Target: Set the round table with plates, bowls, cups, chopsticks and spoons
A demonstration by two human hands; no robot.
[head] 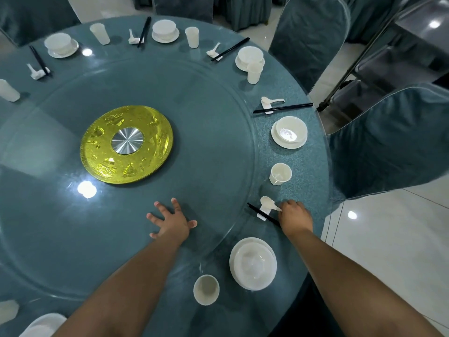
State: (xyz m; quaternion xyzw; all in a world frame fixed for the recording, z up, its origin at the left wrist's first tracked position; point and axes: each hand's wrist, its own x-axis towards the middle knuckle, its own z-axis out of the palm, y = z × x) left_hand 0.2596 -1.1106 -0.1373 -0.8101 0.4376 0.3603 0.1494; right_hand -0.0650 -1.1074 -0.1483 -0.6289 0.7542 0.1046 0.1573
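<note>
1. Nearest, a cup [206, 289] stands beside a bowl [252, 263] on its plate.
2. Left hand [170, 222] lies flat, fingers spread, on the glass turntable [206, 132].
3. Right hand [294, 216] pinches a spoon [268, 204] handle beside chopsticks [261, 212].

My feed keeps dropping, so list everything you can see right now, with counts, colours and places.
Round table: one, teal, under a glass turntable.
Gold disc: one, silver hub, at the centre.
Plates with bowls: five full sets, white, along the rim; another plate partly cut off bottom left.
Cups: six, white, beside the settings.
Chopsticks: five black pairs, on rests.
Spoons: five, white, beside the chopsticks.
Chairs: several, teal covers, around the table.
Left hand: fingers spread flat on the glass.
Right hand: fingers at the handle of the nearest spoon; grip hidden.
</note>
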